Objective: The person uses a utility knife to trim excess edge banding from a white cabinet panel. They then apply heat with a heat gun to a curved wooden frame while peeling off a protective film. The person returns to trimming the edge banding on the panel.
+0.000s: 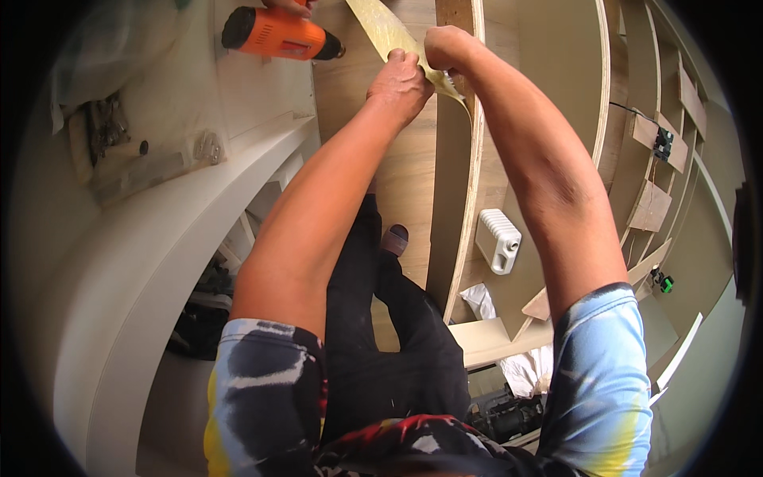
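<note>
My left hand (400, 87) is closed on a pale yellow, thin strip (385, 28) that looks stiff and slightly shiny. The strip runs up past the top edge of the picture, and its lower end is ragged and narrows to a thin tail beside a board's edge. Close by on the right, my right hand (451, 49) is closed against the same strip, its fingers mostly hidden behind the fist. An orange and black heat gun (284, 35) is held by another person's hand (289, 6) at the top left, its nozzle pointing toward the strip.
An upright plywood-edged panel (455, 207) stands right of my legs. Beyond it are a white plastic jug (498, 241), wooden frame pieces and a small device with a green part (665, 283). A pale curved counter (171, 262) with a plastic bag (147, 151) lies left.
</note>
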`<state>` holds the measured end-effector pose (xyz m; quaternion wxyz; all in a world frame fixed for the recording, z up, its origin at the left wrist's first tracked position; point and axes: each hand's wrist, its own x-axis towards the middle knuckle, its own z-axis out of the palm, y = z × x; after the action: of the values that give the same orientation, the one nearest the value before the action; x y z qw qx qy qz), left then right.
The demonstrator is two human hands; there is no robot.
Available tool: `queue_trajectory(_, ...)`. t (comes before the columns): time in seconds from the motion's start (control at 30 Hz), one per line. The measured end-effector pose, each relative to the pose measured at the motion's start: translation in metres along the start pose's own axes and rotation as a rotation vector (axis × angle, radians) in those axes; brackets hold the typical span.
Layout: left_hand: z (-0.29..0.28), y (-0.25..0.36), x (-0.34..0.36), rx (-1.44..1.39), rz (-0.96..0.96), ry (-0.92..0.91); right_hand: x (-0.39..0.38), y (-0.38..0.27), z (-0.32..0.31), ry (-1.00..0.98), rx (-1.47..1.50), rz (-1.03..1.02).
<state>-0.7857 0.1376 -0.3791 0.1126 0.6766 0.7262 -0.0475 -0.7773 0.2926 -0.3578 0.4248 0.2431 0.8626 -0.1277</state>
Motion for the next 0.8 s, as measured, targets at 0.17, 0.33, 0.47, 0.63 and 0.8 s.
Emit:
queue_trajectory(0.17,-0.01,0.004,-0.008,0.032,0.002,-0.071,-0.098,0.003,-0.021,0.037,-0.056,-0.108)
queue_trajectory(0.33,-0.012,0.007,-0.015,0.011,-0.019,-0.118,-0.15,0.021,-0.064,-0.058,0.114,0.072)
queue_trajectory(0.47,-0.005,0.008,-0.02,0.036,-0.019,-0.093,-0.083,0.005,-0.029,0.159,0.051,-0.037)
queue_trajectory(0.63,0.003,0.016,-0.028,0.026,-0.013,-0.118,-0.02,0.001,0.02,0.052,0.02,-0.065)
queue_trajectory(0.8,-0.008,0.019,-0.04,0.012,-0.027,-0.137,-0.104,0.004,-0.014,-0.152,-0.053,-0.099)
